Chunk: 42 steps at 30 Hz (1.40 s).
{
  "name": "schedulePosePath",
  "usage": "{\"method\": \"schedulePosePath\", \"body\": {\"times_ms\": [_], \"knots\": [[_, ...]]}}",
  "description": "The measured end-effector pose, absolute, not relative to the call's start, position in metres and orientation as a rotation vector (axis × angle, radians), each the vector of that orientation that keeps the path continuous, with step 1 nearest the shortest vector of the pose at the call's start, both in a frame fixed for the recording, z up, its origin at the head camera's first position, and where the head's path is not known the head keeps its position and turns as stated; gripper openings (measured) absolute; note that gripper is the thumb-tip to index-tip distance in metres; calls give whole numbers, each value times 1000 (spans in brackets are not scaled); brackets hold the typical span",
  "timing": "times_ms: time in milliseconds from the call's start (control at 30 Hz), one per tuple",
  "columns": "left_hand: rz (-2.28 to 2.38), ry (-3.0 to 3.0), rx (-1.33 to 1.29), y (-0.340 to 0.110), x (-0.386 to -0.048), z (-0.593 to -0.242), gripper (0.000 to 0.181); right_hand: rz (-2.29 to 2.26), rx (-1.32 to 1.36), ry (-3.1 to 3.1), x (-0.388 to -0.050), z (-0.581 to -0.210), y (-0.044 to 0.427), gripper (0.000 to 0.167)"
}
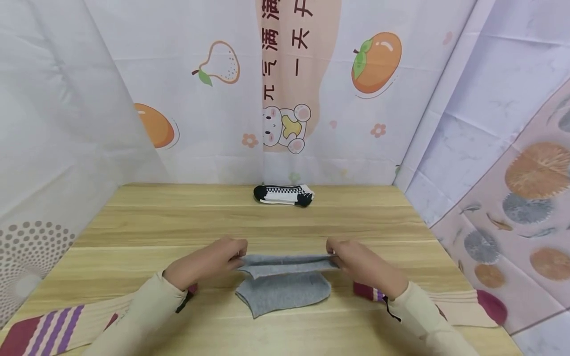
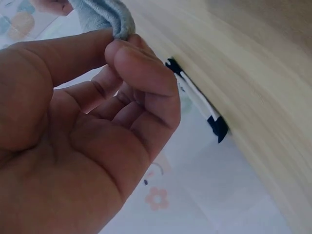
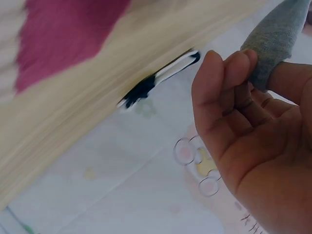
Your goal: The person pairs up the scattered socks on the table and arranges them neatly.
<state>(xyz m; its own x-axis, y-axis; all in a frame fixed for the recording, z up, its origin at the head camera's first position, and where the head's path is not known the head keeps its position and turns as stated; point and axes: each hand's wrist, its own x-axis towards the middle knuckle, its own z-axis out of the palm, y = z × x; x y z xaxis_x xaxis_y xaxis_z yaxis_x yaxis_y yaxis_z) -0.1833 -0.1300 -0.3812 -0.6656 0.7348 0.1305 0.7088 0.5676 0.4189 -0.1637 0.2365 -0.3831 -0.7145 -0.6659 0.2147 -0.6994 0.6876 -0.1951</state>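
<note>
Both hands pinch a grey sock (image 1: 289, 267) by its two ends and hold it stretched between them, a little above the table. My left hand (image 1: 213, 259) grips one end between thumb and fingertips; in the left wrist view the folded grey sock (image 2: 107, 17) rises from that pinch. At the other end is my right hand (image 1: 358, 262), pinching the grey sock (image 3: 278, 41) in the right wrist view too. Beneath it, another grey sock (image 1: 285, 295) lies flat on the wooden table.
A folded black-and-white pair of socks (image 1: 283, 194) lies at the table's back edge. Cream socks with maroon parts lie at either side, the left sock (image 1: 53, 326) and right sock (image 1: 467, 307) partly under the forearms. Printed curtains (image 1: 178, 29) surround the wooden table (image 1: 200, 222).
</note>
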Motion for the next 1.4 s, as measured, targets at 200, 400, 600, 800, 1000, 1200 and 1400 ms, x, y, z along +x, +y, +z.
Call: {"method": "schedulePosePath", "body": {"times_ms": [200,400,600,800,1000,1200,1400], "knots": [[705,2581,1233,-132,-169,-365,25,520,1177,-2804,-153,-384,223,10],[753,2425,1229,-127,-164,-360,26,673,1243,-2845,-152,-384,220,5],[756,2425,1169,-125,-165,-364,30,729,1259,-2883,-155,-383,220,5],[738,2434,1167,-124,-169,-375,26,699,1218,-2898,-157,-386,220,5],[718,2406,1131,-122,-170,-385,26,671,1204,-2963,-160,-393,219,13],[681,2396,1099,-122,-168,-395,18,662,1243,-3049,-159,-400,218,28],[491,2685,1120,-116,-156,-391,12,561,1126,-2979,-150,-394,216,14]]}}
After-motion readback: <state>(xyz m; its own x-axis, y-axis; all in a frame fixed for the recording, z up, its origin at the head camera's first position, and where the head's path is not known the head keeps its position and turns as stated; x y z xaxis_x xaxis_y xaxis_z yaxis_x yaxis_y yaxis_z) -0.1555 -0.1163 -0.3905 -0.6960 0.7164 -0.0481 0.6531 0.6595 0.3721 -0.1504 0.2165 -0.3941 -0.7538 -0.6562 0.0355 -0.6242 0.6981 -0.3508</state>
